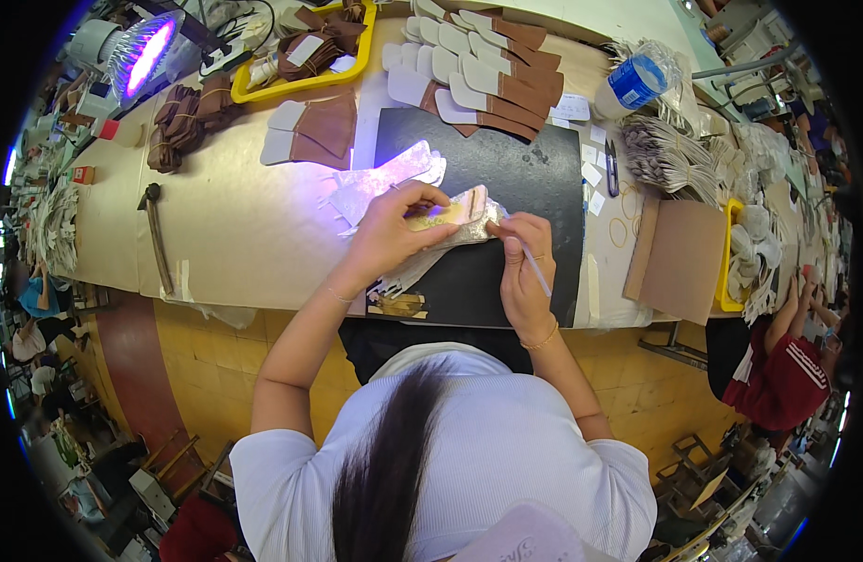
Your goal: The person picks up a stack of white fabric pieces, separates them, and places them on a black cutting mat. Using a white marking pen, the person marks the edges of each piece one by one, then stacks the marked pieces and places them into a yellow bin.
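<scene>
Workpiece: the pale piece (471, 205), rounded at its right end, lies above the black mat (551, 183), atop overlapping silvery pieces (478, 234) that fan out toward the lower left.
Left hand (398, 227): narrow; thumb and fingers hold the pale piece from opposite long edges, leaving its rounded end exposed.
Right hand (525, 276): narrow; holds a slim pale rod (539, 272), slanted down to the right. The fingertips are at the right edge of the workpiece; the rod's working tip cannot be made out.
Mat edges: the lower edge runs just beside the table front; a worn tan patch (400, 305) marks the lower left corner. The right edge is apart from the right hand, with a strip of dark surface between.
Rear margin: brown-and-white pieces (506, 75) overlap in rows along the mat's upper edge.
Left margin: a second pale stack (380, 180), lit violet, straddles the mat's left edge. A broad stretch of tan table covering (253, 220) separates the left forearm from the hammer (158, 239), whose handle ends near the front edge.
Right margin: snips (612, 170) and paper slips (590, 175) lie just beyond the mat; farther right, a brown board (684, 248) stands near the front edge, beside a yellow tray (727, 295).
</scene>
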